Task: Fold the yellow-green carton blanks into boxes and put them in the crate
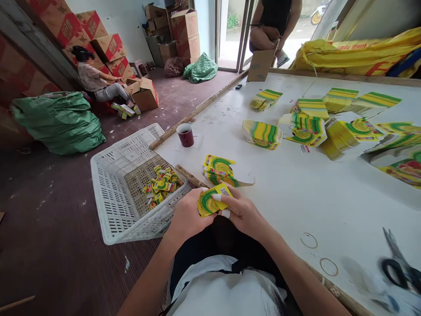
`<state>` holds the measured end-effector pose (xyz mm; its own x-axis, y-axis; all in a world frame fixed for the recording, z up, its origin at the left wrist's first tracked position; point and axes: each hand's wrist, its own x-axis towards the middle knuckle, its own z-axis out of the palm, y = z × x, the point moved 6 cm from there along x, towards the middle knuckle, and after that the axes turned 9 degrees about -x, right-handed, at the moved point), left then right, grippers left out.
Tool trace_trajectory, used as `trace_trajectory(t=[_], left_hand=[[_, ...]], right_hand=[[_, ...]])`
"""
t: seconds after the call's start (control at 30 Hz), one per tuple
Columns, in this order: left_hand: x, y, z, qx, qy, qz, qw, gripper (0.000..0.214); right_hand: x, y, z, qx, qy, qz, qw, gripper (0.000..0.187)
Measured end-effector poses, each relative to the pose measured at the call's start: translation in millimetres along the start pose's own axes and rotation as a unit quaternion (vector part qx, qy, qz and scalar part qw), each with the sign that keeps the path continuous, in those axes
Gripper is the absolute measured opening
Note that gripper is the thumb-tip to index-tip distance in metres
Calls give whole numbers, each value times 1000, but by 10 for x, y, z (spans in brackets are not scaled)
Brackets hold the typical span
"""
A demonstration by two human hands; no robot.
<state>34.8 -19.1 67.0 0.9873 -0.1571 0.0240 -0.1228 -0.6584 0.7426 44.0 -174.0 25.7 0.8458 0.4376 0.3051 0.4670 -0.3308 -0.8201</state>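
Note:
Both my hands hold one small yellow and green printed carton [212, 200] at the near edge of the white table [296, 197]. My left hand [187, 215] grips its left side with closed fingers. My right hand [240, 213] pinches its right side, white tape on the fingertips. Just beyond lies a short stack of flat carton blanks [219, 170]. To my left, a white slotted plastic crate [113, 197] on the floor holds several folded small cartons [161, 184].
A dark red cup [186, 134] stands near the table's left edge. Several stacks of flat blanks [263, 134] spread across the far table. Scissors [399, 267] lie at the right. A seated person [97, 81] works by red boxes; another person [274, 22] crouches at the doorway. Green sacks [59, 120] rest on the floor.

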Motion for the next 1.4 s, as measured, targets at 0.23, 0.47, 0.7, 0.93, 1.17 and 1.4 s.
trace_trajectory(t=[0.23,0.47,0.7,0.93,1.17,1.4], left_hand=[[-34,7,81,-3,1,18,1000,42],[-34,-265,-172,6,87,-11,996,43],[-149,-668,-726,130,321,-66,936,79],[-136,-647,-105,-116,200,-90,969,68],[-17,-322,215,-500,171,-60,847,65],[-1,-298,107,-569,315,-67,757,50]], right_hand=[[-62,147,171,93,26,139,986,62],[66,201,101,63,70,155,983,62],[422,505,-274,-254,156,160,941,46],[491,492,-292,-252,148,177,940,49],[254,-116,236,210,-27,158,964,53],[75,-337,483,192,6,135,972,44]])
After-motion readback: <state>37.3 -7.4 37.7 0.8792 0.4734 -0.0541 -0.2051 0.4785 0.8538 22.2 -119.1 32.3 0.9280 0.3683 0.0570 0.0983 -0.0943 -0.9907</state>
